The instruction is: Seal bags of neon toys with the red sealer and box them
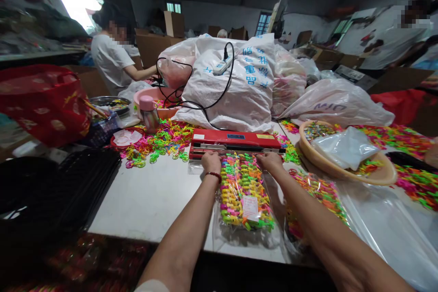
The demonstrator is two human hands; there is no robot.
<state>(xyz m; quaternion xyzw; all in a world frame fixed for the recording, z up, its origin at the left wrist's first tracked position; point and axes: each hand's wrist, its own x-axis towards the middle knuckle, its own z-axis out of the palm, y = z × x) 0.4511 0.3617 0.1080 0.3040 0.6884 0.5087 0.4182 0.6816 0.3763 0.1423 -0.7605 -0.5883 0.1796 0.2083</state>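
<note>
A clear plastic bag of colourful small plastic pieces [244, 191] lies on the white table [150, 200] in front of me, with a white label on it. Its far end sits at the jaw of a red heat sealer [236, 141]. My left hand [211, 162] and my right hand [270, 160] rest on the bag's top corners, right at the sealer's front edge. Both hands have fingers curled down, pinching the bag's edge. A red bracelet circles my left wrist.
Loose colourful pieces [160, 141] litter the table behind the sealer. A tan basin [345, 164] with pieces and a plastic sheet stands right. Large white sacks [239, 86] with a power strip fill the back. Black trays [82, 178] lie left. A seated person [109, 59] works at the far left.
</note>
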